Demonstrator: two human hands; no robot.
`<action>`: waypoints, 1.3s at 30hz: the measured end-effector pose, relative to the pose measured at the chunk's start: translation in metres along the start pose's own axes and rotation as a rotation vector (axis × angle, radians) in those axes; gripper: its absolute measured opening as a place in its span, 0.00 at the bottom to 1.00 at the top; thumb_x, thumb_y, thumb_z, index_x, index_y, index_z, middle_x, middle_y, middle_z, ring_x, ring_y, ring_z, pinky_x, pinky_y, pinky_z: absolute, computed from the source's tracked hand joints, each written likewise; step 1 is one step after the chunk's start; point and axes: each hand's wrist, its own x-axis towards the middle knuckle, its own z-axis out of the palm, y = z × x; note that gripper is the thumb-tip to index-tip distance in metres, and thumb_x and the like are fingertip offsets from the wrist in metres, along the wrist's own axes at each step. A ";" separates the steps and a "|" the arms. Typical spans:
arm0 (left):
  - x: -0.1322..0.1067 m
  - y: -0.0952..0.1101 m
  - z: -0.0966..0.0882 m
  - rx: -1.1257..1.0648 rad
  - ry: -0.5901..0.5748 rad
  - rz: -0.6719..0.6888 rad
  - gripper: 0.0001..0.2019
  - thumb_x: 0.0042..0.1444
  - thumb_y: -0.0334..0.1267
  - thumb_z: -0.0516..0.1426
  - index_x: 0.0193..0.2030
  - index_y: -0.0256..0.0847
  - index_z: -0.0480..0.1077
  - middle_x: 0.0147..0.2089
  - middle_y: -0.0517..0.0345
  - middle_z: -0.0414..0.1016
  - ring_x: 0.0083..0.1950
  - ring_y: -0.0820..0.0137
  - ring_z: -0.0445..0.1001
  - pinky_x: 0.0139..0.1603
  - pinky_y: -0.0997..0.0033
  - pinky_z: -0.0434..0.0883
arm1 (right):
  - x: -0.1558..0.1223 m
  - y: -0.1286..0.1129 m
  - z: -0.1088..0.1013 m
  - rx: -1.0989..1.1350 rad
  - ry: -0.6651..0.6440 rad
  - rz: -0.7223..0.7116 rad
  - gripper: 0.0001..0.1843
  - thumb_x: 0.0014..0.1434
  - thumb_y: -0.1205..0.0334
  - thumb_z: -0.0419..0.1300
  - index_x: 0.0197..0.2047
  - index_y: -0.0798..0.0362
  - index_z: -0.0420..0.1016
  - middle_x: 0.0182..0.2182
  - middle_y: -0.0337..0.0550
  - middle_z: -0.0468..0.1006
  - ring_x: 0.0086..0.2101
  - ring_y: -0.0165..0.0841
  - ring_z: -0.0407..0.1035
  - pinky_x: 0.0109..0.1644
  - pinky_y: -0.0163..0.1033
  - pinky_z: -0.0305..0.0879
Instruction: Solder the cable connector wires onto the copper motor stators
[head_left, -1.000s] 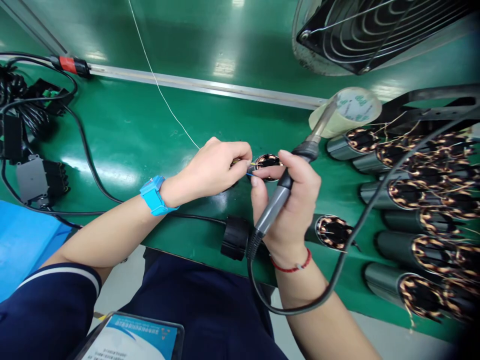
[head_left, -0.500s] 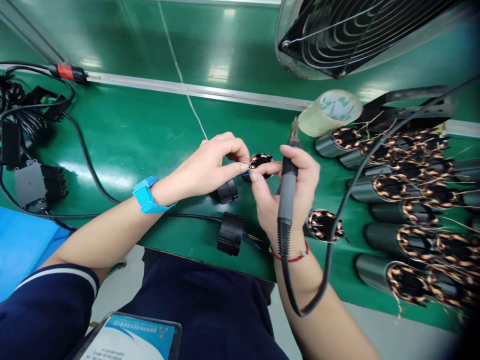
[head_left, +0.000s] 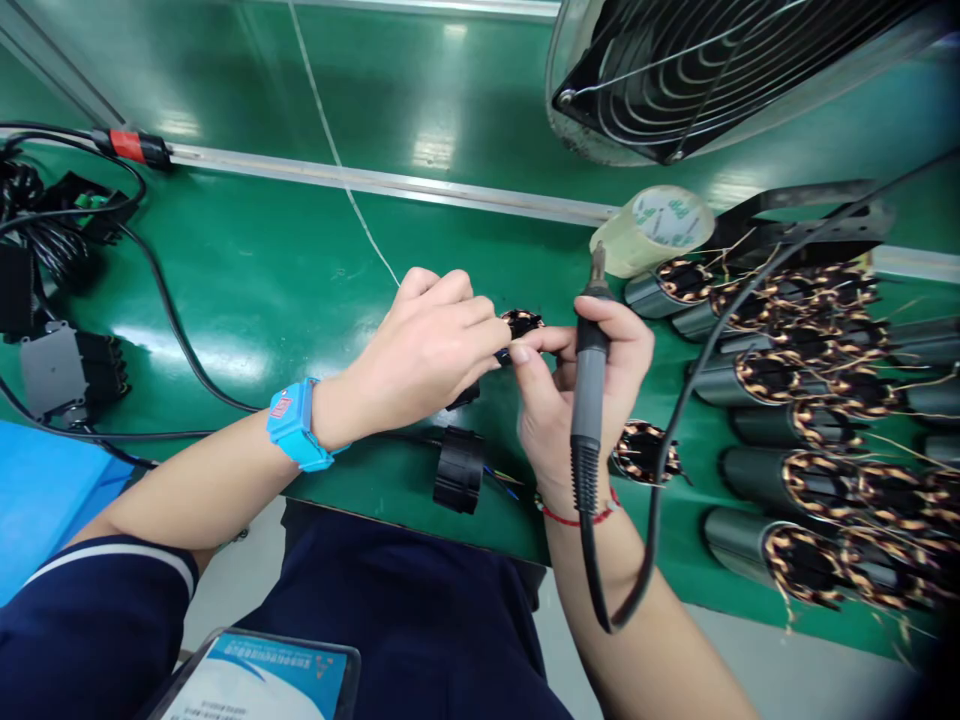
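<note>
My right hand [head_left: 555, 410] grips a soldering iron [head_left: 589, 390], its tip pointing up and away from me. The thumb and forefinger of that hand also pinch together beside a copper-wound motor stator [head_left: 523, 321]. My left hand [head_left: 442, 345] is closed, back upward, its fingertips meeting the right ones at the near side of this stator. Whatever the left fingers hold is hidden; a bit of dark blue shows between the hands. Below them lies a black ribbed collar [head_left: 458, 470] with thin coloured wires coming out. A second dark part is mostly covered by my left hand.
Another stator [head_left: 646, 450] stands right of my right wrist. Rows of stators [head_left: 810, 480] with loose wire ends fill the right side. A tape roll [head_left: 652, 230] and a fan [head_left: 720, 80] are behind. Cables and a grey connector [head_left: 52, 370] lie left; the iron's cord [head_left: 679, 420] loops over my forearm.
My left hand has rolled over so its back faces up, and its fingers have closed further over the near side of the stator. The right hand with the soldering iron has shifted slightly right.
</note>
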 end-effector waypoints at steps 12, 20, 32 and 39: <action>0.005 0.003 0.001 -0.197 -0.094 -0.295 0.10 0.57 0.31 0.52 0.34 0.41 0.75 0.29 0.60 0.76 0.40 0.65 0.64 0.45 0.60 0.56 | 0.001 -0.005 -0.007 -0.113 -0.075 -0.021 0.27 0.53 0.75 0.57 0.55 0.47 0.60 0.37 0.38 0.75 0.39 0.33 0.73 0.51 0.47 0.68; 0.006 -0.003 0.004 -0.128 -0.076 -0.297 0.11 0.56 0.30 0.51 0.32 0.40 0.75 0.28 0.59 0.75 0.40 0.64 0.63 0.45 0.58 0.58 | 0.006 0.003 -0.019 -0.340 -0.261 -0.109 0.26 0.57 0.68 0.59 0.58 0.43 0.61 0.37 0.40 0.77 0.40 0.38 0.73 0.50 0.50 0.67; 0.005 -0.012 0.008 -0.055 0.034 -0.262 0.10 0.58 0.32 0.51 0.33 0.41 0.74 0.28 0.57 0.73 0.44 0.59 0.66 0.51 0.49 0.57 | 0.013 0.010 0.003 -0.313 -0.152 -0.145 0.24 0.59 0.67 0.57 0.58 0.45 0.60 0.38 0.40 0.75 0.36 0.33 0.73 0.43 0.44 0.73; 0.007 -0.016 0.006 -0.037 0.000 -0.213 0.10 0.59 0.33 0.51 0.31 0.42 0.73 0.28 0.57 0.73 0.43 0.59 0.66 0.50 0.47 0.58 | -0.009 -0.020 -0.021 -0.300 -0.061 -0.189 0.22 0.62 0.63 0.56 0.60 0.46 0.65 0.44 0.42 0.77 0.37 0.35 0.76 0.49 0.48 0.73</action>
